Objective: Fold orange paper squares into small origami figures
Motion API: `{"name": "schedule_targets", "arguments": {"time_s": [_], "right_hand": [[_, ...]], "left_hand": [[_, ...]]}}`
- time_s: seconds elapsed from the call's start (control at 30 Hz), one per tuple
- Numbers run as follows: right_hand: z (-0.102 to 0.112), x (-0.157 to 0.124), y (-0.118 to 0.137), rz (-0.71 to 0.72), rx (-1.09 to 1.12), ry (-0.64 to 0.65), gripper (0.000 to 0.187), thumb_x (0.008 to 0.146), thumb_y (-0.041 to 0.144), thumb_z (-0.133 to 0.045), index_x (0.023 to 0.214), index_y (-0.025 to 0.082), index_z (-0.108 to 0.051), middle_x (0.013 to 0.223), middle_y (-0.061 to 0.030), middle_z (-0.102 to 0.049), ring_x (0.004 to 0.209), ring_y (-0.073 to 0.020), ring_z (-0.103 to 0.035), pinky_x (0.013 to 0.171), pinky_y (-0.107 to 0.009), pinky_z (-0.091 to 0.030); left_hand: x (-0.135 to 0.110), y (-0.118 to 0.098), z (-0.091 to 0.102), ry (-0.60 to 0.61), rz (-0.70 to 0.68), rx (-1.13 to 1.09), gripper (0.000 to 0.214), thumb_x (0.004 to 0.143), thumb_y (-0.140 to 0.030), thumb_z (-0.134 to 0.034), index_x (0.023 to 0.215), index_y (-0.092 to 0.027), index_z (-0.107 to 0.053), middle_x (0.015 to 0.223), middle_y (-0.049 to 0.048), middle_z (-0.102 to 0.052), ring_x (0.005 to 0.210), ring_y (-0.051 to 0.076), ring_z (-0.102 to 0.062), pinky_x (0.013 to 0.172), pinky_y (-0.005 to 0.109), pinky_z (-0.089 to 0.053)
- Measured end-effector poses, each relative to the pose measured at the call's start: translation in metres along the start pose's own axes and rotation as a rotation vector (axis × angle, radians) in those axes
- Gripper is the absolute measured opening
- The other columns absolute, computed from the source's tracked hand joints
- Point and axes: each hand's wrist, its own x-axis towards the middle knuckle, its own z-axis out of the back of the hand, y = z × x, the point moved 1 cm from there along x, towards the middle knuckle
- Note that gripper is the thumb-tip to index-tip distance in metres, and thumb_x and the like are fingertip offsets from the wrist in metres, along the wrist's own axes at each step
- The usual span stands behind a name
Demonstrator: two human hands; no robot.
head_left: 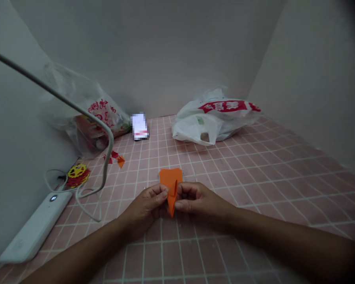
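Observation:
A folded piece of orange paper [172,201] is held upright between both hands, tapering to a point at its lower end. My left hand [149,205] pinches its left edge between thumb and fingers. From the other side, my right hand [195,199] grips the right edge, where a narrow folded flap stands up. Directly behind is a wider orange paper area [169,175]; whether it belongs to the same sheet I cannot tell. Some fingertips are hidden behind the paper.
Pink tiles [225,244] cover the surface. At the back lie a white plastic bag [195,122], a lit phone [140,127] and a clear bag [91,130]. Small paper pieces [120,161], yellow and red cutouts [77,171], a white power bank [35,228] and a cable [108,157] are left.

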Motion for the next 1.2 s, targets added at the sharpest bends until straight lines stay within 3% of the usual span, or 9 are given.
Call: {"name": "schedule_targets", "arguments": {"time_s": [0.77, 1.2], "right_hand": [[0.0023, -0.0014, 0.0018, 0.023, -0.042, 0.045, 0.027, 0.076, 0.035, -0.076, 0.083, 0.014, -0.060, 0.073, 0.0007, -0.055, 0.061, -0.0094, -0.046, 0.058, -0.025, -0.032], [0.0009, 0.0018, -0.0035, -0.029, 0.022, -0.007, 0.028, 0.072, 0.033, -0.078, 0.073, 0.017, -0.055, 0.063, 0.0055, -0.051, 0.055, -0.0071, -0.043, 0.055, -0.023, -0.030]], "left_hand": [[-0.0010, -0.0026, -0.0022, -0.046, -0.050, 0.032, 0.024, 0.082, -0.032, -0.073, 0.075, -0.014, -0.059, 0.067, 0.0009, -0.062, 0.060, 0.010, -0.057, 0.062, 0.021, -0.048], [-0.0008, -0.0053, -0.0052, -0.039, 0.011, -0.002, 0.025, 0.080, -0.033, -0.076, 0.077, -0.013, -0.061, 0.073, 0.0021, -0.062, 0.062, 0.010, -0.055, 0.065, 0.022, -0.048]]}}
